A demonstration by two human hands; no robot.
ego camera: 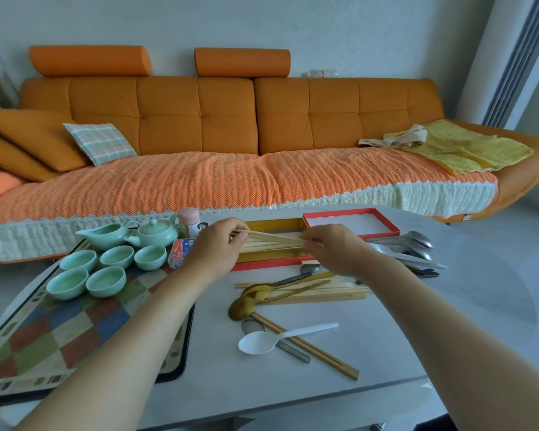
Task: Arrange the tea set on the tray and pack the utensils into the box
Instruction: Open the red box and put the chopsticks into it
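Note:
My left hand (218, 247) and my right hand (333, 247) each pinch one end of a bundle of wooden chopsticks (274, 241) held just over the gold-lined red box (271, 261). The box's red lid (352, 223) lies behind it. On the checked tray (59, 331) at the left stand a pale green teapot (156, 233), a green pitcher (106, 236) and several green cups (106, 265). Loose on the white table (386, 353) lie gold spoons (252, 298), more chopsticks (311, 292), a white plastic spoon (262, 342) and steel spoons (408, 242).
A small blue and orange packet (181, 251) and a pink-lidded jar (189, 222) stand between the teapot and the box. An orange sofa (231, 126) runs along the far side of the table. The table's near edge is at the bottom.

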